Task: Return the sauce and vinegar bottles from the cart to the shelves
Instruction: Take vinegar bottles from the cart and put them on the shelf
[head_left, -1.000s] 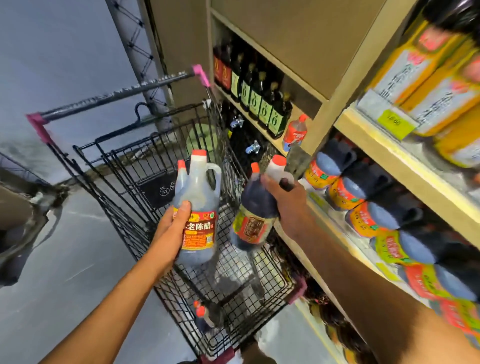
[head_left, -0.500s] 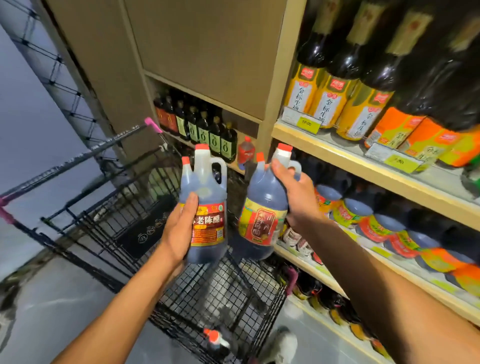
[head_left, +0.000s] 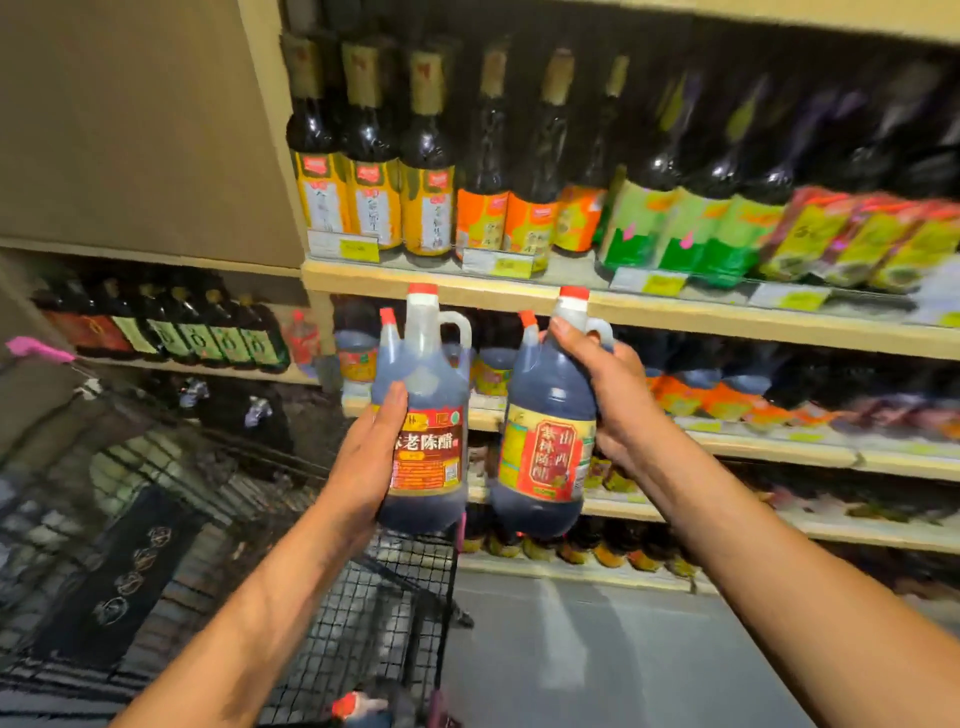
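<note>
My left hand (head_left: 366, 457) grips a dark vinegar jug with a red label (head_left: 423, 415) around its body, upright. In my right hand (head_left: 610, 395) is a second dark jug with a yellow and red label (head_left: 545, 441), held by its shoulder and handle and tilted slightly. Both jugs have red caps and hang in the air in front of the wooden shelves (head_left: 675, 312), level with the second shelf. The black wire cart (head_left: 363, 613) is below and to the left. Another red-capped bottle (head_left: 358, 706) lies in its bottom.
The upper shelf carries tall dark bottles with yellow, orange and green labels (head_left: 426, 208). Similar jugs fill the shelf behind my hands (head_left: 727, 384). A lower side shelf (head_left: 182, 338) at left holds small dark bottles. Grey floor (head_left: 597, 649) lies between cart and shelves.
Both hands have lifted the jugs out of the cart and carried them right and up toward the shelves. My view has swung from the cart to face the shelving.
</note>
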